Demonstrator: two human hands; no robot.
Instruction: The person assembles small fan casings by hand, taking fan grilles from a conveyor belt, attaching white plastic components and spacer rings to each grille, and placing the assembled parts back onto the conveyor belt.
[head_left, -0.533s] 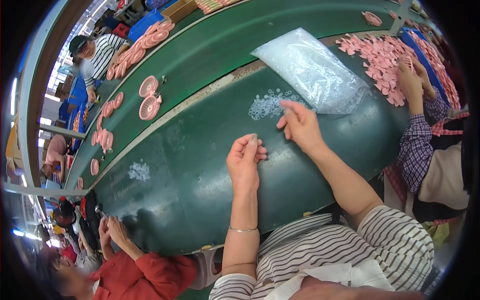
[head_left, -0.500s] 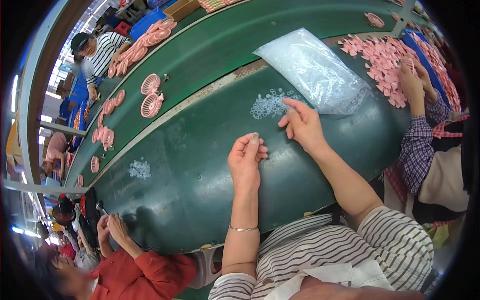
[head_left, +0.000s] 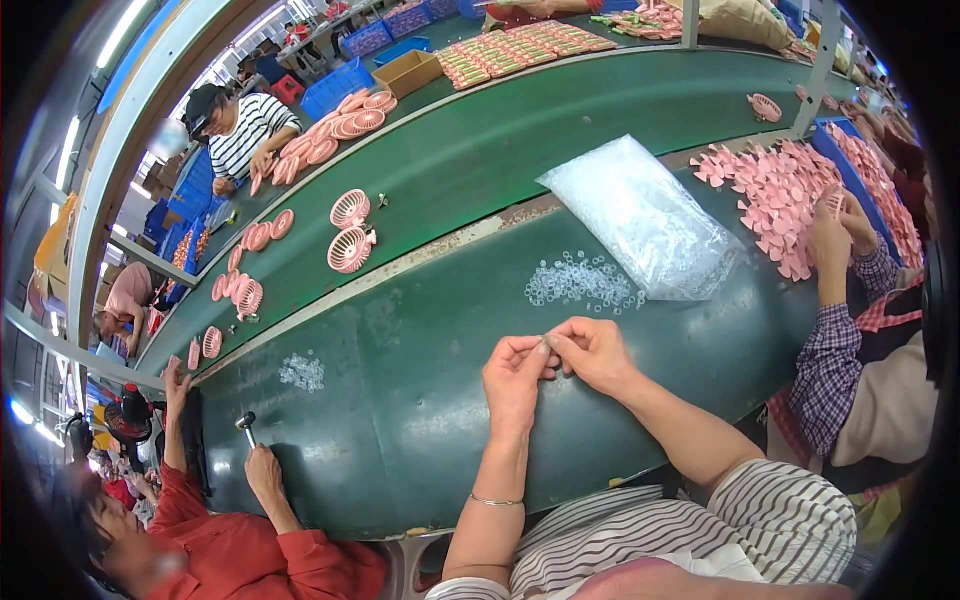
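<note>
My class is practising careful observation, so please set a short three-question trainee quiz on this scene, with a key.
1. True or false: the person's left hand and right hand meet at the fingertips.

2. What is heaped to the right of the bag?
A) scissors
B) pink pieces
C) cups

3. How many separate piles of clear pieces lie on the table?

Key:
1. True.
2. B.
3. Two: one beside the bag, a smaller one further left.
</note>
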